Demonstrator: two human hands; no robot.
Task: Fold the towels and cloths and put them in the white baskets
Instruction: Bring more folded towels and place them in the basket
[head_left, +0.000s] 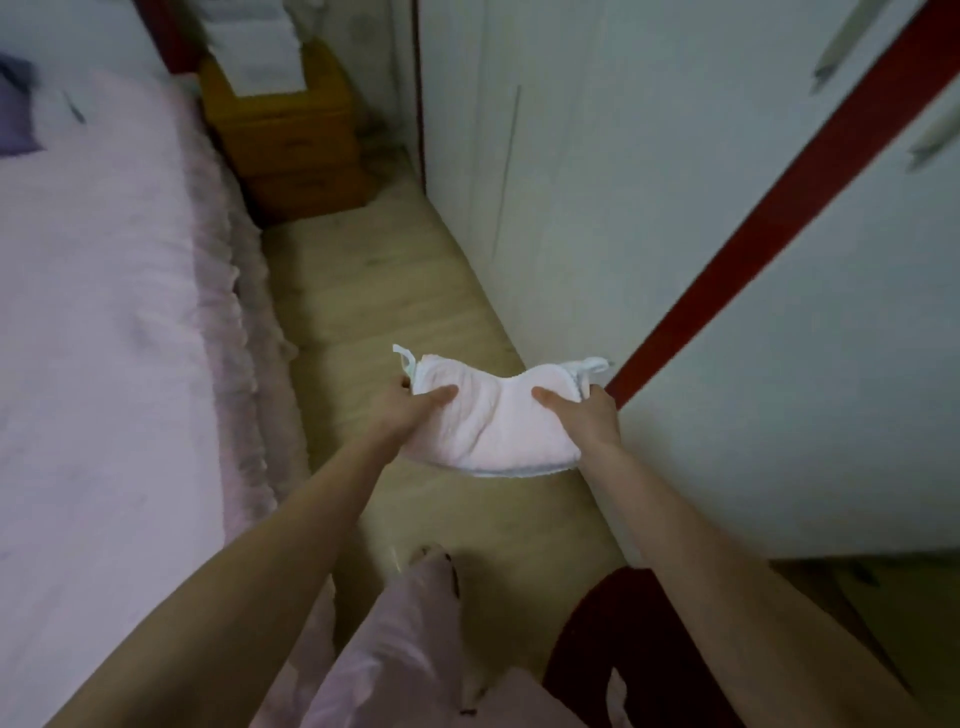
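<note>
A folded pale pink towel (493, 415) with a white-blue trim hangs in the air above the wooden floor, sagging in the middle. My left hand (410, 410) grips its left end, thumb on top. My right hand (587, 415) grips its right end the same way. A white basket (260, 47) stands on the yellow nightstand at the far end of the aisle, blurred.
A bed with a pink cover (104, 312) fills the left side. A white wardrobe with a red stripe (727, 260) lines the right. The yellow nightstand (291, 140) blocks the far end of the narrow floor aisle (374, 291). A dark red rug (613, 649) lies near my feet.
</note>
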